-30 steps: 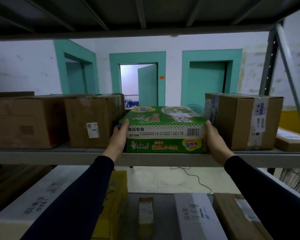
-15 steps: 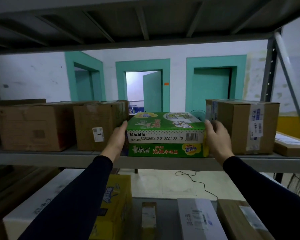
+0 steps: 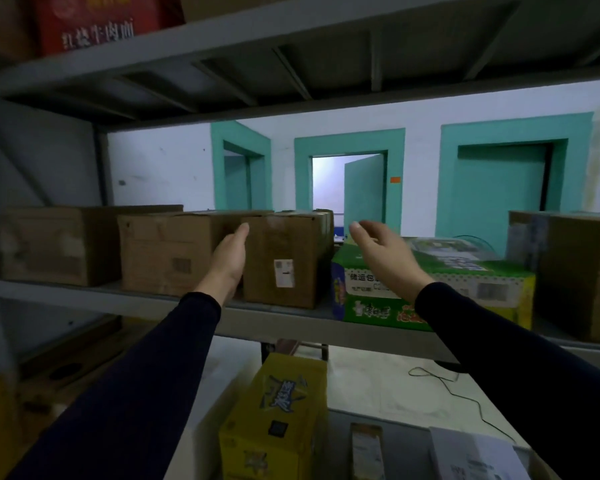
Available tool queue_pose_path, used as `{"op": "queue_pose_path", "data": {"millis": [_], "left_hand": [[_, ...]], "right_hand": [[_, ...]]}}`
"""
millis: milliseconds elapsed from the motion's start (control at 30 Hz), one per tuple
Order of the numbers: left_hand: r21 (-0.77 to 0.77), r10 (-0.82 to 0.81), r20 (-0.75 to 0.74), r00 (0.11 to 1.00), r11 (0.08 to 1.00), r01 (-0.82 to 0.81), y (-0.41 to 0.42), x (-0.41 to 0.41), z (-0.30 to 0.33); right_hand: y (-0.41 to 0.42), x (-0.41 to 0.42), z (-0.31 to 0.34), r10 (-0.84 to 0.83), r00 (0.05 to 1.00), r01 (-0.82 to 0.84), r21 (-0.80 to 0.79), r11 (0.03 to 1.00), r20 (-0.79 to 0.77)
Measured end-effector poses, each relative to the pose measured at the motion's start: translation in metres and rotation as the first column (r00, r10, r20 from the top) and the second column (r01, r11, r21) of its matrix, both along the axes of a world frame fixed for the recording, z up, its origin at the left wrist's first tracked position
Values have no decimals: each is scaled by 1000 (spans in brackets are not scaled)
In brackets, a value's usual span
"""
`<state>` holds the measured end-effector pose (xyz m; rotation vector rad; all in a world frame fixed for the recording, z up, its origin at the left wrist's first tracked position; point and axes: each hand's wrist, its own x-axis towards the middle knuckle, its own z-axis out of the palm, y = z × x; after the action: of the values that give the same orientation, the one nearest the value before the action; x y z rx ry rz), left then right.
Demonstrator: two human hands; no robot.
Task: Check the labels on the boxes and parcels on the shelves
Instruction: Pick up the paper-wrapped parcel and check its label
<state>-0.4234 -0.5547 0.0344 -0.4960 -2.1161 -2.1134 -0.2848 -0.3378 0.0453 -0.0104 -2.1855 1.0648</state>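
I am seeing both hands holding nothing. The left hand (image 3: pixel 228 261) is reaching with fingers straight, at the left edge of a brown box (image 3: pixel 286 259) bearing a white label (image 3: pixel 283 273); contact unclear. The right hand (image 3: pixel 383 252), fingers loosely spread, is hovering above one green box (image 3: pixel 440 289). Four brown boxes are sitting on the middle shelf (image 3: pixel 274 322).

grey metal shelf (image 3: pixel 284 322); brown cartons (image 3: pixel 167 252), green box (image 3: pixel 440 289) on it
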Motion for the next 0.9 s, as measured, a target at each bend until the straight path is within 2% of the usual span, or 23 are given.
{"op": "queue_pose_path", "data": {"millis": [167,267,367,467,533,633,900], "left_hand": [[61,-103,11,995,993,102,-11,-49,7],[93,-192,48,980,978,187,-11,-86,9],[116,-238,99,966,967,226,-4,-105,10],[153,-326,170,930,941,302,5,-111,9],[175,-366,210,907,926,333,8,-115,6],[202,-435,228,871,896,395,9,-115,3],[200,-524,136,840,845,495,-6,-108,7]], "right_hand": [[-42,-67,9,-28,1000,29,-173,984,6],[-51,-105,15,-76,996,87,-334,938,46],[-50,-137,16,-67,992,117,-604,789,104],[-46,-159,13,-51,995,100,-759,643,88],[-46,-167,7,-37,996,90,-800,594,84],[-50,-173,1,-47,994,108,-801,588,100],[-65,-157,2,-30,999,34,-806,590,20]]}}
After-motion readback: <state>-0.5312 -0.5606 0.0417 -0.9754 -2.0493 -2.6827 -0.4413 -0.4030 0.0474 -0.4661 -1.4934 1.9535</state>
